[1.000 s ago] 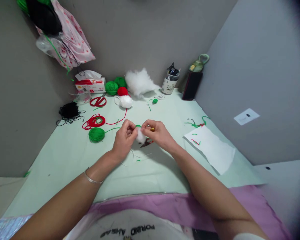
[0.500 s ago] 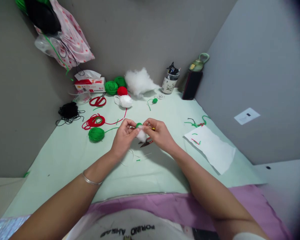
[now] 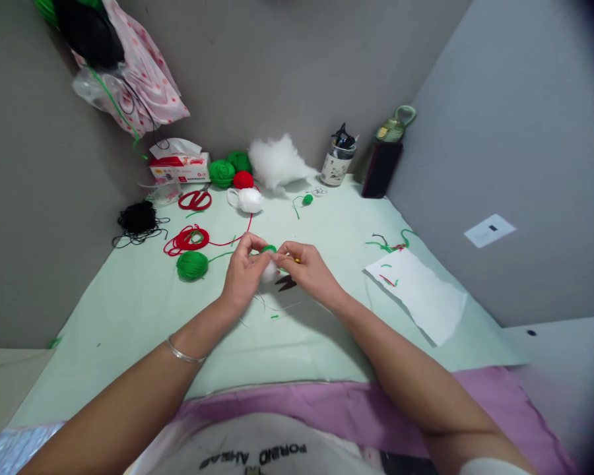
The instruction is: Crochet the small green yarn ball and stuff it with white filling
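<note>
My left hand (image 3: 241, 276) pinches a small green crocheted piece (image 3: 268, 249) between thumb and fingers. White stuffing (image 3: 269, 272) bulges out below it, under the fingertips. Close against it, my right hand (image 3: 314, 272) is closed on a crochet hook (image 3: 297, 260), of which only a yellow bit shows; its tip is hidden at the work. Dark thread snips (image 3: 286, 284) lie on the table just beneath the right hand, partly covered by it. Green yarn runs from a green ball (image 3: 192, 265) toward my left hand.
A red yarn coil (image 3: 191, 239), red-handled scissors (image 3: 195, 200) and black yarn (image 3: 137, 218) lie left. Along the back stand a tissue box (image 3: 194, 170), yarn balls, fluffy stuffing (image 3: 280, 163), a pen cup (image 3: 337, 165) and a phone (image 3: 382, 169) against a bottle. White paper (image 3: 418, 297) lies right.
Both hands have shifted slightly left with the green piece. Less stuffing shows below the fingers, and the right fingers have curled in closer to the piece's edge.
</note>
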Demonstrator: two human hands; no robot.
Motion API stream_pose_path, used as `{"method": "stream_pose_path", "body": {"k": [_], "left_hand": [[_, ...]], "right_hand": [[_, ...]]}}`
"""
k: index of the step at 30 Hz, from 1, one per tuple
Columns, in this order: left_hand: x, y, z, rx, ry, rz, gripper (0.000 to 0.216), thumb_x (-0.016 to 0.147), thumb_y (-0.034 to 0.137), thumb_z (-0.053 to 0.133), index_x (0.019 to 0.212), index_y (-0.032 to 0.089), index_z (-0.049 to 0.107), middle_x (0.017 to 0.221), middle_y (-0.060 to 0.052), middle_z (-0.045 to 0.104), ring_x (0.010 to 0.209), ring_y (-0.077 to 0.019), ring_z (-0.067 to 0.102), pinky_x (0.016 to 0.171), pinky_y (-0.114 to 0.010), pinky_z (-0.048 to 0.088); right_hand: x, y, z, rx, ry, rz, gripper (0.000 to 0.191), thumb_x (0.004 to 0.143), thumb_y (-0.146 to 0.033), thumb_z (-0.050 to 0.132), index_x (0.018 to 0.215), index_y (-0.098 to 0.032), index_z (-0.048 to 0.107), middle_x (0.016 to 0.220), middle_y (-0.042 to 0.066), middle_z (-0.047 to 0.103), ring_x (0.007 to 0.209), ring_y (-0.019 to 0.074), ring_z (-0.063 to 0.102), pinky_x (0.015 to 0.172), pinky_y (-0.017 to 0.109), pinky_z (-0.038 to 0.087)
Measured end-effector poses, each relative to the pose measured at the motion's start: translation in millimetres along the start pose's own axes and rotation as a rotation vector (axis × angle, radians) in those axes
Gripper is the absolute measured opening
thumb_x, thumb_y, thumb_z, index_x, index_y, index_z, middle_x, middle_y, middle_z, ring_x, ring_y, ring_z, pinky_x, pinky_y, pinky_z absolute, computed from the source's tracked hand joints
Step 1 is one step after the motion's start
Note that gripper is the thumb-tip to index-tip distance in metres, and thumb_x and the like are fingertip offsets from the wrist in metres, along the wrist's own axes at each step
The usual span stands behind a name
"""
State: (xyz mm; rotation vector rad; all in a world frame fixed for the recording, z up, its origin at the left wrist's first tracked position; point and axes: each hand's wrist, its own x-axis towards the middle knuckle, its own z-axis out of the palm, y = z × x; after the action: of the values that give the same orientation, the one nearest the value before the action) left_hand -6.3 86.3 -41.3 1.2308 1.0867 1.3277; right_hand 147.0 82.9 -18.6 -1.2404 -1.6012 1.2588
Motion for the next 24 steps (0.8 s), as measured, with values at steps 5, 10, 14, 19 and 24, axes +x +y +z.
{"method": "stream_pose_path", "body": {"k": [5, 10, 14, 19, 24], "left_hand": [[-2.0, 2.8, 0.3, -0.034, -0.03, -0.037, 0.022, 0.077, 0.026, 0.074, 0.086, 0.022, 0.054, 0.077, 0.005, 0.058, 0.055, -0.0104, 0.055, 0.046, -0.021, 0.043], [2.6, 5.9, -6.2, -0.128, -0.09, -0.064, 0.02, 0.087, 0.039, 0.067, 0.092, 0.019, 0.068, 0.086, -0.003, 0.069, 0.07, -0.0164, 0.065, 0.061, -0.028, 0.057], [5.5, 12.3, -9.4, -0.191, -0.14, -0.103, 0.028, 0.087, 0.043, 0.066, 0.093, 0.017, 0.076, 0.098, -0.008, 0.074, 0.087, -0.0213, 0.069, 0.073, -0.032, 0.06], [5.1, 12.3, -8.4, -0.2, -0.145, -0.141, 0.029, 0.075, 0.03, 0.08, 0.102, 0.018, 0.078, 0.096, -0.006, 0.076, 0.084, -0.0176, 0.067, 0.075, -0.028, 0.054], [2.4, 10.0, -5.6, -0.209, -0.145, -0.133, 0.033, 0.072, 0.024, 0.08, 0.105, 0.021, 0.078, 0.103, -0.005, 0.074, 0.084, -0.0156, 0.065, 0.074, -0.026, 0.051]], "right_hand": [[3.8, 3.6, -0.1, 0.02, -0.003, 0.032, 0.037, 0.086, -0.051, 0.064, 0.067, -0.02, 0.056, 0.058, -0.008, 0.037, 0.055, 0.0101, 0.031, 0.053, 0.025, 0.03], [5.3, 6.5, -1.3, 0.02, 0.045, 0.016, 0.032, 0.083, -0.044, 0.062, 0.063, -0.02, 0.054, 0.058, -0.006, 0.045, 0.056, 0.0103, 0.032, 0.054, 0.026, 0.028], [7.6, 8.1, -2.7, 0.021, 0.122, -0.019, 0.028, 0.078, -0.04, 0.059, 0.06, -0.021, 0.048, 0.058, -0.006, 0.036, 0.058, 0.0106, 0.029, 0.056, 0.026, 0.026], [7.4, 5.5, -1.3, -0.002, 0.158, -0.054, 0.026, 0.076, -0.04, 0.057, 0.061, -0.021, 0.048, 0.058, -0.006, 0.035, 0.059, 0.011, 0.029, 0.057, 0.026, 0.025], [6.2, 4.5, -1.5, -0.06, 0.179, -0.073, 0.021, 0.074, -0.035, 0.055, 0.061, -0.022, 0.047, 0.059, -0.005, 0.038, 0.059, 0.0116, 0.033, 0.057, 0.027, 0.026]]}}
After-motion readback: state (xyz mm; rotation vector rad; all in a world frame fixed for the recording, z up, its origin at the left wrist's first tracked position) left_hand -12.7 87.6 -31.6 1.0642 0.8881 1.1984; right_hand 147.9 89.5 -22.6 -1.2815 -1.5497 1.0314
